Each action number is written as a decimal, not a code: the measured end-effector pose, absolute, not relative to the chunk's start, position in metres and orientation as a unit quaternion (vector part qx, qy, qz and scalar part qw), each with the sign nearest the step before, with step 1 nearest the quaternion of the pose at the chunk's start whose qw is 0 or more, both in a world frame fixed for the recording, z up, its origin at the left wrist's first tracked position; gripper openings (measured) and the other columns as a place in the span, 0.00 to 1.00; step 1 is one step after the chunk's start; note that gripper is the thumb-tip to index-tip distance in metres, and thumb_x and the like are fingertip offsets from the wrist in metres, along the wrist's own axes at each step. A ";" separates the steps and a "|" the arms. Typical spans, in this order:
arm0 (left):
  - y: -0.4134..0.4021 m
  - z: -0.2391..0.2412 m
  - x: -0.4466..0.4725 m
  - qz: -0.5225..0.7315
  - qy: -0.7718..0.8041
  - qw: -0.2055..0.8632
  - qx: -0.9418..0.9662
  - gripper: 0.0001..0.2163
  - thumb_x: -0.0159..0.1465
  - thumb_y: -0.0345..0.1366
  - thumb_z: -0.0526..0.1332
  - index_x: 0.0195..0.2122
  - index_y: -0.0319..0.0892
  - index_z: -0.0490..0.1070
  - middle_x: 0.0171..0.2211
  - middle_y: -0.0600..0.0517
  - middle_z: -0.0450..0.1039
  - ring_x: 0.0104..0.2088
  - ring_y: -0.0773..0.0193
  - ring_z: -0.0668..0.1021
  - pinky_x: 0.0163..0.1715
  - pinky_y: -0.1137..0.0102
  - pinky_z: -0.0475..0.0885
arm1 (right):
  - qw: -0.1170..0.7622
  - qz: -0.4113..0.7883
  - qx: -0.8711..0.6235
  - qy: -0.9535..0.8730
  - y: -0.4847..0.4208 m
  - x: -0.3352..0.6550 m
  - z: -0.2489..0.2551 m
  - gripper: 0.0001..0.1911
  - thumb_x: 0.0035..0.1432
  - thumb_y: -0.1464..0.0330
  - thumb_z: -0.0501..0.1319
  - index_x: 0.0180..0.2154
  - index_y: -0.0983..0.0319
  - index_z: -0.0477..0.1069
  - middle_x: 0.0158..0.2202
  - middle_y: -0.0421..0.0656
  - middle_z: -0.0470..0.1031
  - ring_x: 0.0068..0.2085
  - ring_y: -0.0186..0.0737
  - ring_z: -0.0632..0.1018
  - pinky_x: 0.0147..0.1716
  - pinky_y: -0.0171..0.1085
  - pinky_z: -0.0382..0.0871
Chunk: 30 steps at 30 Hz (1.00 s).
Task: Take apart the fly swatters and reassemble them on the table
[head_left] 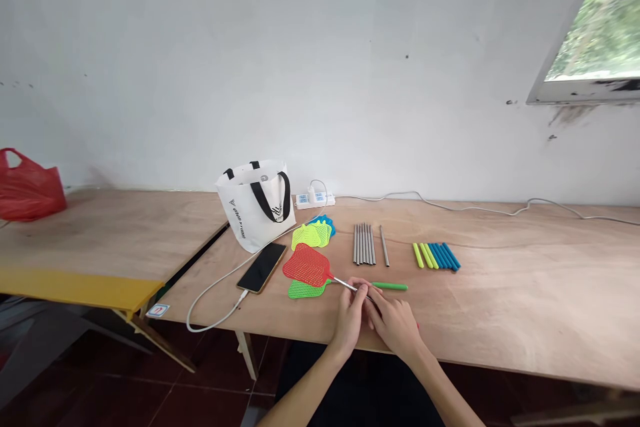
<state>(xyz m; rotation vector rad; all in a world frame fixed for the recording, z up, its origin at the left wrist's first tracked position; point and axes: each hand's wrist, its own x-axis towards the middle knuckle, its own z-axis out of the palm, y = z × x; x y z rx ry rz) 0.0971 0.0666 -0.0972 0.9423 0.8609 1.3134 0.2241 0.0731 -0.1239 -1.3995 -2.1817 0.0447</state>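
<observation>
Both of my hands are closed around the metal rod of a red fly swatter point(306, 265) near the table's front edge. My left hand point(349, 313) pinches the rod, and my right hand point(395, 323) grips it just to the right. The swatter's perforated red head points left; most of its lower end is hidden under my right hand. A green fly swatter point(306, 289) lies behind my hands, partly covered by the red head, and its green handle point(391, 286) sticks out to the right.
Yellow swatter heads point(306, 235) and blue heads point(327, 221) lie behind. Metal rods point(365, 245), yellow handles point(425, 255) and blue handles point(444, 257) lie in rows. Left are a phone point(263, 268) on a cable, a white bag point(255, 213) and a power strip point(315, 200).
</observation>
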 end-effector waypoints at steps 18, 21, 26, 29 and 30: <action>0.077 -0.061 0.061 0.730 0.324 0.519 0.303 0.23 0.60 0.59 0.66 0.29 0.41 0.66 0.26 0.53 0.76 0.16 0.73 0.69 0.15 0.77 0.64 | 0.322 -0.079 -0.503 -0.798 0.063 0.248 -0.082 0.26 0.75 0.55 0.45 0.36 0.57 0.75 0.31 0.42 0.81 0.28 0.37 0.79 0.24 0.34 0.52; 0.086 -0.046 0.036 0.742 0.297 0.513 0.313 0.24 0.58 0.59 0.67 0.27 0.43 0.62 0.22 0.56 0.72 0.15 0.71 0.70 0.16 0.76 0.64 | 0.315 -0.062 -0.487 -0.812 0.071 0.274 -0.080 0.24 0.74 0.55 0.48 0.34 0.57 0.75 0.28 0.40 0.79 0.29 0.36 0.78 0.26 0.33 0.57; 0.096 -0.021 -0.032 0.825 0.270 0.434 0.241 0.25 0.58 0.56 0.70 0.26 0.43 0.59 0.18 0.61 0.64 0.13 0.75 0.64 0.15 0.78 0.63 | 0.367 -0.037 -0.524 -0.768 0.086 0.336 -0.082 0.18 0.73 0.57 0.53 0.38 0.56 0.78 0.35 0.44 0.80 0.37 0.40 0.80 0.39 0.37 0.71; 0.098 -0.010 -0.070 0.854 0.277 0.371 0.239 0.23 0.60 0.54 0.69 0.25 0.43 0.59 0.17 0.62 0.62 0.12 0.75 0.61 0.13 0.78 0.60 | 0.387 -0.033 -0.575 -0.720 0.087 0.373 -0.082 0.10 0.71 0.60 0.57 0.46 0.54 0.76 0.49 0.46 0.78 0.47 0.41 0.78 0.46 0.42 0.74; 0.098 -0.008 -0.077 0.851 0.274 0.367 0.257 0.23 0.60 0.54 0.69 0.26 0.43 0.59 0.17 0.61 0.63 0.13 0.75 0.62 0.14 0.78 0.61 | 0.388 -0.031 -0.582 -0.714 0.087 0.382 -0.082 0.10 0.71 0.60 0.58 0.49 0.54 0.74 0.52 0.46 0.76 0.49 0.42 0.77 0.47 0.43 0.75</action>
